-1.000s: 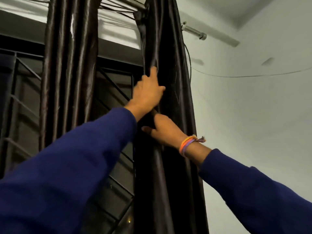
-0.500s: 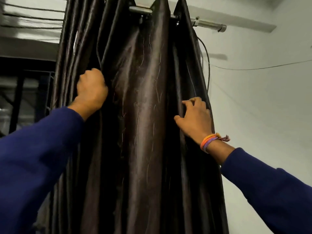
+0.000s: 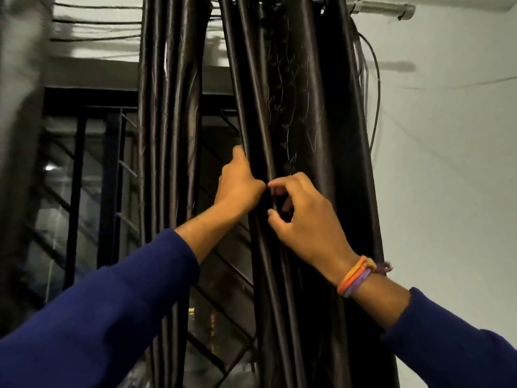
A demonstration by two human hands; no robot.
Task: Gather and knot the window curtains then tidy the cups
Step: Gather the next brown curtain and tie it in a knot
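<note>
The left hand grips the curtain edge; the right hand pinches a pleat, apparently bunching folds for knotting.

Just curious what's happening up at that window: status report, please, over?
Left hand grips the right curtain edge. Right hand pinches a fold beside it. Not knotted yet; left curtain hangs apart. No cups in view.

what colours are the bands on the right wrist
Orange and purple wristbands, with a small yellow bit, seen in the head view on the right hand.
</note>
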